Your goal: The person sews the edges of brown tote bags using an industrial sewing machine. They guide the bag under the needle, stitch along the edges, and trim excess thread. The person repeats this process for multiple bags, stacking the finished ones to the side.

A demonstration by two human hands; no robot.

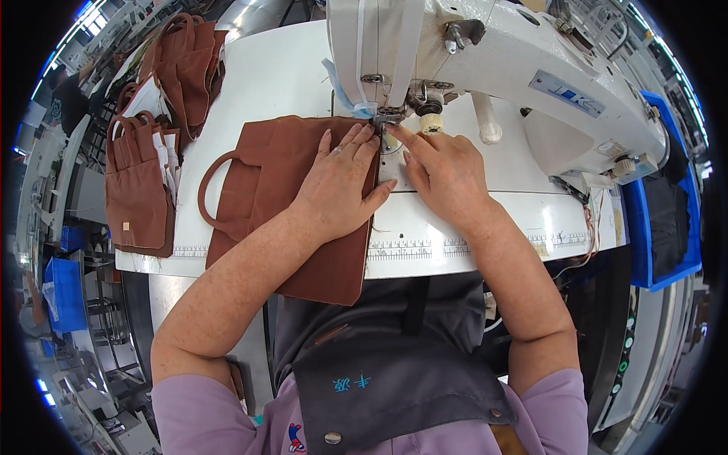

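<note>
A brown bag panel (250,178) with a loop handle lies on the white sewing table, its right edge running up to the presser foot (388,117) of a white sewing machine (485,45). My left hand (339,178) rests flat on the panel, fingers spread, fingertips close to the foot. On the other side of the needle area is my right hand (447,171), its index finger stretched toward the foot and its other fingers bent. I see nothing held in it. The needle tip is hard to make out between my fingertips.
Stacked brown bag pieces (140,193) with handles sit at the table's left, with more brown bags (184,68) behind them. A ruler strip (425,249) runs along the front edge. Right of the machine stands a blue crate (644,227) holding dark cloth; loose wires (594,216) hang nearby.
</note>
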